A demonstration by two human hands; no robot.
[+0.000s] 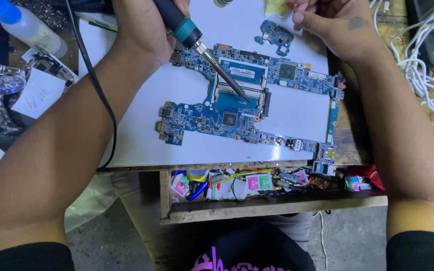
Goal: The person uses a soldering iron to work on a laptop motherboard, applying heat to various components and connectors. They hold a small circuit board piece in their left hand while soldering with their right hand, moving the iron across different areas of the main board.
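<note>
- Soldering iron (197, 42) sits gripped in the left hand (144, 30), fingers wrapped around its dark handle, tip slanting down onto the blue circuit board (242, 95).
- Board lies flat on the white surface (136, 135), above an open drawer (257, 193) of clutter.
- Right hand (335, 27) rests at the board's far edge, fingers curled narrow; whether they pinch anything I cannot tell.

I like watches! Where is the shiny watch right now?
In the head view, the silver wristwatch lies at the far left, beside the left forearm, next to a white paper note and below a clear bottle with a blue cap.
</note>
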